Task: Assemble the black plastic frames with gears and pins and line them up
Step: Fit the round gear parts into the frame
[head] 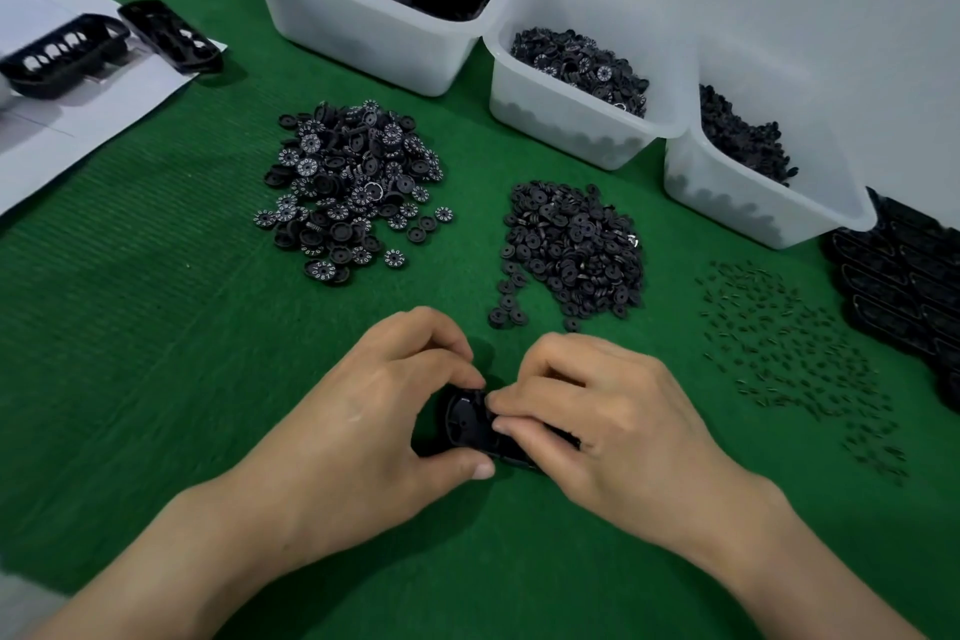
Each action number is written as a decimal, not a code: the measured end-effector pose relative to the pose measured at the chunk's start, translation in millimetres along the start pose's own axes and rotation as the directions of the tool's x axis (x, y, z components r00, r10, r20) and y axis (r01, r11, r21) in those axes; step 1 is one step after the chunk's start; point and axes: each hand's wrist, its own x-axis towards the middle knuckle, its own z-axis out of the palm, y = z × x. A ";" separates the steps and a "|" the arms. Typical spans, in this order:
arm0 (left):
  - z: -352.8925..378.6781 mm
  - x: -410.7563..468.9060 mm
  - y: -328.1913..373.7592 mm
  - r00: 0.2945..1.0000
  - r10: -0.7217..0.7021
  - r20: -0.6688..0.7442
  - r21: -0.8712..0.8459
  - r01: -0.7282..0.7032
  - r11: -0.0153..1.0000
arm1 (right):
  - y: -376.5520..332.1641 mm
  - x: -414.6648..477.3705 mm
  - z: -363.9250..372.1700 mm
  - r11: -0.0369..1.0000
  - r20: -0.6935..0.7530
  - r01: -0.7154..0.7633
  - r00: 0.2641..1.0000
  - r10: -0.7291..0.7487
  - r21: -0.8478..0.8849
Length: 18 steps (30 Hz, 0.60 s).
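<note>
While both hands grip frame (pixel 470 426), fingers (pixel 511 426) pinching part into it: mid-assembly; next likely needs pin (pixel 779 343).

Three bins (pixel 337 31) (pixel 561 125) (pixel 727 203); two gear heaps (pixel 353 182) (pixel 576 250); one scatter of pins (pixel 789 343); two frames (pixel 62 55) (pixel 171 36) on one paper (pixel 78 120); one frame (pixel 467 424) in two hands (pixel 374 411) (pixel 613 411); one frame stack (pixel 904 286).

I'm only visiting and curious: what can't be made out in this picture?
Head view:
- frame: mostly covered by left hand and right hand; its contents are hidden.
- pins: too small for detail.
- frame stack: cut off by right edge.
- big bin: cut off by top edge.
</note>
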 end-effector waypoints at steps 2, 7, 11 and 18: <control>-0.4 0.2 0.2 1.000 -0.002 0.000 -0.002 0.002 1.000 | 0.4 1.0 -1.1 1.000 0.034 0.016 0.999 -0.015 -0.020; -0.1 0.3 -0.3 1.000 -0.005 0.003 -0.005 0.005 1.000 | 8.9 11.6 -7.4 0.983 0.054 -0.103 0.994 0.096 0.152; -0.7 0.2 0.4 1.000 -0.011 0.011 -0.009 0.011 1.000 | 24.9 30.2 2.6 0.956 -0.080 -0.279 0.955 0.287 0.095; -0.9 1.0 0.8 1.000 -0.016 0.004 -0.014 0.016 1.000 | 23.0 31.2 7.6 0.957 -0.072 -0.275 0.957 0.282 0.087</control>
